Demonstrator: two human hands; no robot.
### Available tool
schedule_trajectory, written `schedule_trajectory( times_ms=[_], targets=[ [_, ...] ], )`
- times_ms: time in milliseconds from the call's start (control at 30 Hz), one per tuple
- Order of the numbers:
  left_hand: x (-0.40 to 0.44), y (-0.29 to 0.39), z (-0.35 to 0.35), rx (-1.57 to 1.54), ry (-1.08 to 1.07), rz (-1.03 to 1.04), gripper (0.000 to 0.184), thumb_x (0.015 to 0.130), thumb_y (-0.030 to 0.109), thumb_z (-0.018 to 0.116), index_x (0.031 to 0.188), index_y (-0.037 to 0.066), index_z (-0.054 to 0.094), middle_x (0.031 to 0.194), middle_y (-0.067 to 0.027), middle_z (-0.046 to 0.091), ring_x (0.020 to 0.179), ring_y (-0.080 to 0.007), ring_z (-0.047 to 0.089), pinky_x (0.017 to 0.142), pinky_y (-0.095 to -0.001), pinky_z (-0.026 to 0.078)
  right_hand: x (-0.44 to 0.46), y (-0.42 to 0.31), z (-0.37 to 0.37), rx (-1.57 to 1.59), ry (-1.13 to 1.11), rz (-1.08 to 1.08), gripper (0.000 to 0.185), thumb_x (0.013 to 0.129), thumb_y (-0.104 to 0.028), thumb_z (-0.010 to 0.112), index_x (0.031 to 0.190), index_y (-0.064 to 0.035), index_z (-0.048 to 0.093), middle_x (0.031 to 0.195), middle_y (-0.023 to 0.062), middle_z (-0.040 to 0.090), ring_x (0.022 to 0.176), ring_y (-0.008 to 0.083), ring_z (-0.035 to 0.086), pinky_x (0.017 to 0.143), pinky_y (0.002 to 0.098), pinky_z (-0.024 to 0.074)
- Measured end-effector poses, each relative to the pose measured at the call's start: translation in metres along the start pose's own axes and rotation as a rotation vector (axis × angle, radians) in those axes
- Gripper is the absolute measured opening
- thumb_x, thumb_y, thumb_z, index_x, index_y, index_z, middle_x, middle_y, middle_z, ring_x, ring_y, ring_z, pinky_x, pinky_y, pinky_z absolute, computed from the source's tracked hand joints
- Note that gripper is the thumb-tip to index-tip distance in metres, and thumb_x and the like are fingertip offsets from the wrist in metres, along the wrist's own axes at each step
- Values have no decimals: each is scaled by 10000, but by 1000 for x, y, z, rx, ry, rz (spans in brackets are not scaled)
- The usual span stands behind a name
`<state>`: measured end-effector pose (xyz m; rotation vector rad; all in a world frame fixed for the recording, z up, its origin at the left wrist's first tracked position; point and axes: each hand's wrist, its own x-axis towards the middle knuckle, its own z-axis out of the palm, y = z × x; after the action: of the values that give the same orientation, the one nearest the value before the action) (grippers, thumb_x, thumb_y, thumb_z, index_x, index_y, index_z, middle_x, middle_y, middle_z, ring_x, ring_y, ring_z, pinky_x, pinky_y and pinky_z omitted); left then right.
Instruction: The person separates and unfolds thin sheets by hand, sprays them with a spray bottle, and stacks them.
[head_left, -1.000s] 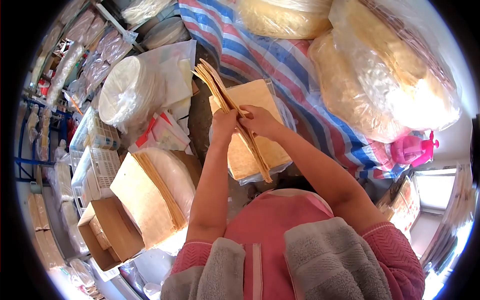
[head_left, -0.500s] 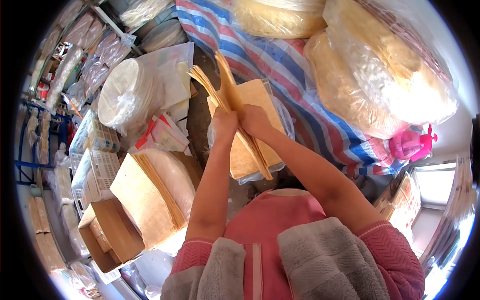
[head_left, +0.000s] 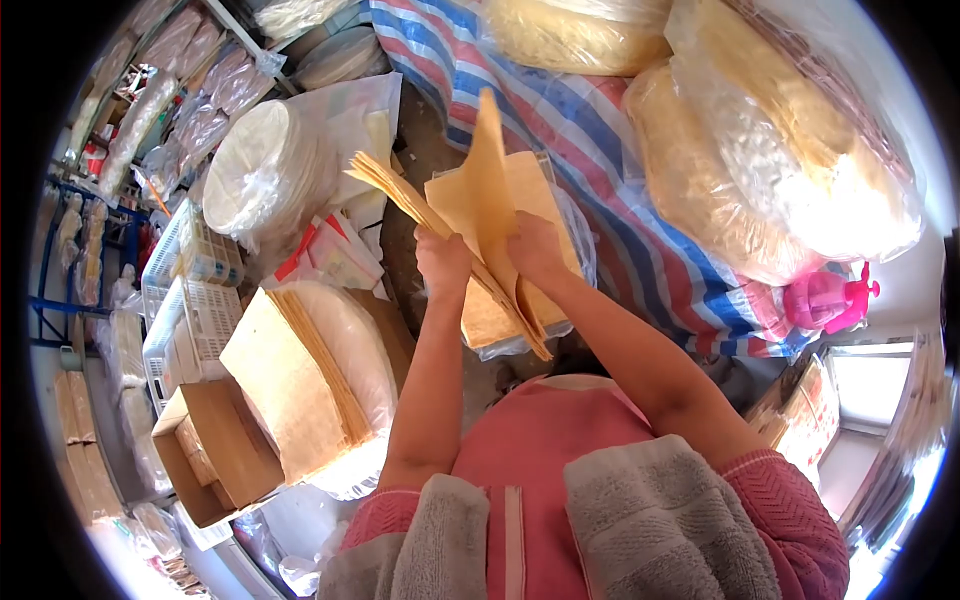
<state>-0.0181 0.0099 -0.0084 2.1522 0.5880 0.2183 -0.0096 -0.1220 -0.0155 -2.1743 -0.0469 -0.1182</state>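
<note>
Between my hands is a bundle of thin tan sheets, standing on edge and split into two parts. My left hand (head_left: 443, 262) is closed round the thicker part, the sheet bundle (head_left: 395, 190), which leans to the left. My right hand (head_left: 537, 247) is closed on a separated sheet (head_left: 487, 180) that curves upright; whether it is one sheet or more I cannot tell. Both parts meet at their lower ends, near my body. Under them lies a flat stack of tan sheets (head_left: 535, 185) on clear plastic.
At the left stand another stack of tan sheets (head_left: 290, 385), a cardboard box (head_left: 225, 450), white baskets (head_left: 190, 320) and wrapped round sheets (head_left: 255, 170). A striped tarp (head_left: 590, 150) bears large plastic-wrapped bundles (head_left: 690, 170); a pink spray bottle (head_left: 822, 300) is at the right.
The bundle has been parted. My right hand has moved right with the separated sheet, while my left hand holds the rest tilted further left.
</note>
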Motion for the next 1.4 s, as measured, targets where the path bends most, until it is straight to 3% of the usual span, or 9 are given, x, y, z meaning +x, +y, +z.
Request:
schedule_trajectory(
  times_ms=[400,633,800,933,1100,1200,1267,1367,1400],
  targets=[
    [-2,-28,-25,-91,118,-33,339,725,75,543,962,-108,385,940,-293,553,898,-421,561,789,-436,455,-3,7,-1,-47,14,28,135,663,-16,482,760,19,570,773,258,579,767,423,559,699,454,453],
    [-9,-35,-48,125,192,-107,340,702,51,537,979,-92,400,916,-292,555,878,-425,561,792,-446,450,13,26,-21,-152,80,-13,144,665,-47,497,768,14,576,777,259,579,793,417,561,705,452,450],
    [5,-86,-79,-63,231,-60,322,684,11,528,986,-83,467,925,-242,584,850,-351,593,762,-397,468,39,12,-63,-29,-37,-94,167,688,-106,553,795,22,564,803,264,573,813,417,555,697,440,450],
    [7,-106,-130,-299,206,21,314,674,-8,519,984,-55,526,893,-119,602,751,-195,577,664,-296,472,52,-9,-87,127,-206,-92,238,731,-141,591,905,21,585,796,183,620,755,286,606,678,363,462],
    [-12,-79,-196,-510,180,4,349,721,-8,533,1066,-46,505,1000,-109,573,891,-187,540,798,-289,429,59,44,-88,610,-437,96,269,809,-131,586,1033,18,585,907,33,620,807,125,576,717,294,459],
    [-22,-53,-218,-568,145,35,365,726,-6,536,1085,-57,491,1022,-114,566,912,-189,535,817,-283,417,55,116,-61,738,-504,330,291,817,-172,600,1042,12,585,903,34,614,826,112,564,742,292,460],
    [-24,-42,-220,-596,115,56,363,730,-11,522,1089,-59,493,1026,-111,568,914,-187,539,823,-283,416,53,167,-41,147,-547,416,336,796,-192,594,1056,21,572,940,110,629,869,194,597,789,334,462],
    [-24,-30,-216,-574,78,69,371,732,-15,513,1100,-52,491,1029,-105,569,912,-183,542,822,-282,420,50,226,-12,-571,-410,252,367,767,-218,587,1034,33,570,968,193,620,912,305,594,811,387,452],
    [-24,-23,-214,-560,47,65,373,733,-18,509,1104,-49,490,1030,-104,569,909,-181,543,821,-282,421,48,220,-12,-501,-347,207,361,761,-221,580,1023,28,575,977,207,609,928,324,582,818,398,446]
  ],
)
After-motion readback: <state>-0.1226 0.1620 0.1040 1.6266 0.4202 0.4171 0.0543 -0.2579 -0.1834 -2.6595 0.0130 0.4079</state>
